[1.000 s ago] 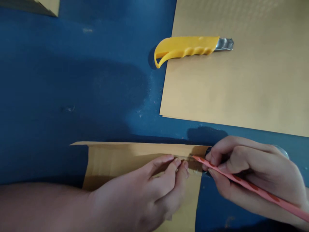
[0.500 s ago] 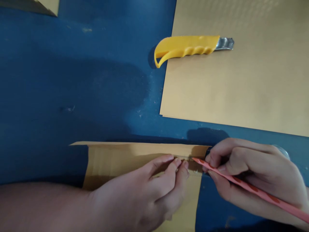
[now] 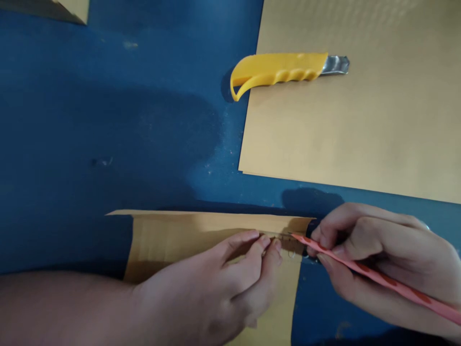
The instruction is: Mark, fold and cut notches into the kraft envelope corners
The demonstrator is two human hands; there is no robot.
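Note:
A sheet of brown paper (image 3: 154,235) lies at the bottom centre, its far edge folded up as a narrow flap. On it my left hand (image 3: 230,283) presses bent fingertips, bunched close together, onto what looks like a clear ruler (image 3: 292,246). Only small tick marks and faint edges of that ruler show; the rest is under my hands or blends with the paper. A pink pencil (image 3: 382,278) with red spots is gripped in my right hand (image 3: 389,259). Its dark tip touches or nearly touches the paper near the ruler's edge, just right of my left fingertips.
A yellow utility knife (image 3: 281,68) with its blade out rests across the left edge of a larger brown sheet stack (image 3: 345,139) at upper right. The corner of another brown paper object (image 3: 72,8) shows at upper left. Beneath everything is a blue tabletop (image 3: 154,144).
My right hand and the pencil have moved slightly to the right along the ruler's edge. The left hand stays in place on the paper.

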